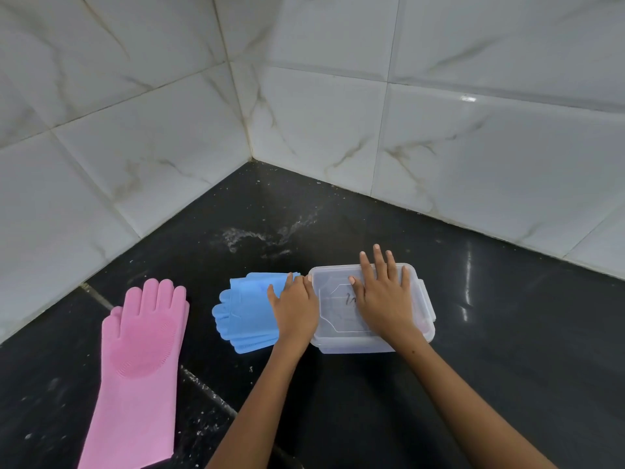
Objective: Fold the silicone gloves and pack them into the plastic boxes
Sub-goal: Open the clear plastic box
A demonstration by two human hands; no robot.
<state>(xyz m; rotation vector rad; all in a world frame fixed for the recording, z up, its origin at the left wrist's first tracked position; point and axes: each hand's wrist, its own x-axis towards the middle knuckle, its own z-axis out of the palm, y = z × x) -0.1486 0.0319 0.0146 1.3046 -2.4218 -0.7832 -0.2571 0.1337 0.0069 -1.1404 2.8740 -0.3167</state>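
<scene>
Nearest, a pink glove (135, 363) lies flat and unfolded on the black counter (507, 333), bristle patch up, fingers pointing toward the wall, well apart from the box. It reads as the next item, not yet started.

Beyond it, the blue glove (245, 311) sits folded into a compact stack, fingers at its left edge, just beside the plastic box (416, 301). The left hand (296, 308) rests on the right part of this stack, fingers straight and relaxed, tips at the box's left rim. Judgement: it holds the fold down so the silicone does not spring open, and may also brace the box.

The right hand (382, 296) lies palm down on the lid (334, 319) of the box, fingers spread and extended, grasping nothing. Judgement: it is steadying or pressing the lid; whether the side clips are latched I cannot tell.

Contents: through the translucent lid nothing coloured shows; the box appears empty, though the hand covers part of it. A dark scribble shows on the lid.

Farthest, a whitish smear (243, 236) on the counter, then marbled wall tiles (338, 96) meeting in a corner.
</scene>
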